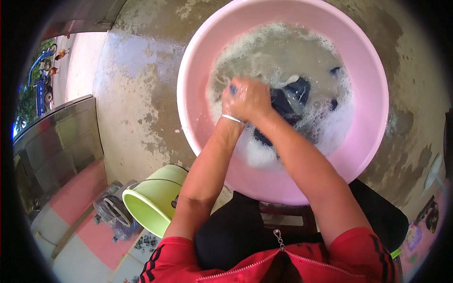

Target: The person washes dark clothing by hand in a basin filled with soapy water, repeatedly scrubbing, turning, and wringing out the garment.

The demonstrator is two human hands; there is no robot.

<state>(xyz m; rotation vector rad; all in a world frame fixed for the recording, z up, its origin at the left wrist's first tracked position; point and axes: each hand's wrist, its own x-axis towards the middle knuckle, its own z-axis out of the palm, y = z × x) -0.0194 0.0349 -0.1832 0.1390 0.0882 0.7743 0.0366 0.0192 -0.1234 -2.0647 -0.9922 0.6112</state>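
A large pink plastic basin point(368, 78) in front of me holds cloudy, sudsy water point(279, 49). Dark navy cloth point(288, 99) lies bunched and soaked in it, partly under the foam. My left hand point(231, 102), with a silver bangle point(231, 118) at its wrist, is pressed together with my right hand point(256, 97) above the basin's left half. Both are blurred and closed on part of the dark cloth; a bit of blue shows between the fingers. Most of what they grip is hidden. A pale cord or strap point(288, 82) trails beside the cloth.
A lime-green bucket point(152, 198) lies tilted by my left forearm, beside a clear plastic bag point(115, 208). Wet concrete floor point(141, 88) surrounds the basin. At left, a doorway opens onto paving with chickens point(61, 54) and a blue vehicle point(40, 95). A dark stool point(288, 215) is below.
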